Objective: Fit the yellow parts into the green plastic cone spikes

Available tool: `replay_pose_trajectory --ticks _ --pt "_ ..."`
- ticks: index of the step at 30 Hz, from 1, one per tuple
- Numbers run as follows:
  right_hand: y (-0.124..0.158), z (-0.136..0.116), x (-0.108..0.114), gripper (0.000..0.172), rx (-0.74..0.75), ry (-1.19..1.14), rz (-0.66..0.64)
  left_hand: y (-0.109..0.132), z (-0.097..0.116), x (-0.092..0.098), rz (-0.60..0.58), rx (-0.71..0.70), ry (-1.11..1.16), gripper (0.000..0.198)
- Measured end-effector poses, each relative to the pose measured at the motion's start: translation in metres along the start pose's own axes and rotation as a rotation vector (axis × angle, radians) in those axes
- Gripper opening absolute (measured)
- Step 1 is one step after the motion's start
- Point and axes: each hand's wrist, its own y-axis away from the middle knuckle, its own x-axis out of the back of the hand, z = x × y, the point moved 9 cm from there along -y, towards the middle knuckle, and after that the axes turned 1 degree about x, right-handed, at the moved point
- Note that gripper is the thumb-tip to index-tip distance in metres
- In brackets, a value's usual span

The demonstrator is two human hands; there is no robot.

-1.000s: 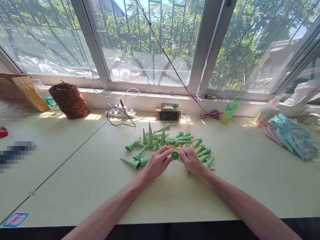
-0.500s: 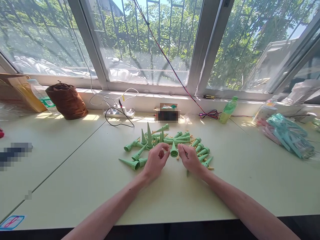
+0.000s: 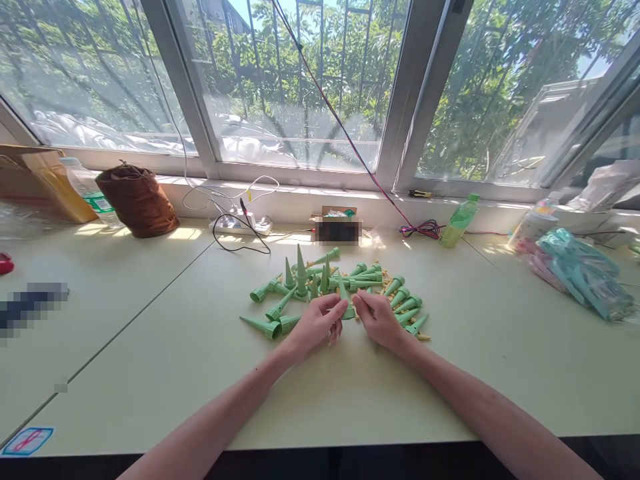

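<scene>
Several windows [image 3: 300, 100] rose behind the pale table [image 3: 150, 373]. Across its middle spread a loose pile of green spikes [image 3: 301, 273], a few upright, most lying down. Before them, the left hand [image 3: 319, 321] pinched a near-upright green cone [image 3: 342, 288] low down. The right hand [image 3: 379, 318] curled just beside its base; whether it held anything, I couldn't tell. Tiny yellow pieces [image 3: 425, 337] lay among the spikes.
</scene>
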Motion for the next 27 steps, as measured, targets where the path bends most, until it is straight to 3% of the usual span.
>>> replay_pose_trajectory --ticks 6,18,22,27 --pt "0.001 0.002 -0.002 0.041 -0.05 -0.008 -0.012 0.001 0.003 0.006 0.078 -0.135 -0.161 0.034" --pt "0.001 0.008 -0.008 0.051 -0.199 -0.131 -0.058 0.022 0.036 0.001 0.22 -0.635 -0.715 0.019" --pt "0.0 0.008 -0.006 0.051 -0.198 -0.139 -0.014 0.021 0.034 0.003 0.277 -0.63 -0.737 0.021" --pt "-0.001 0.007 0.006 0.042 -0.17 -0.081 0.087 0.014 0.032 0.012 0.365 -0.477 -0.613 0.023"
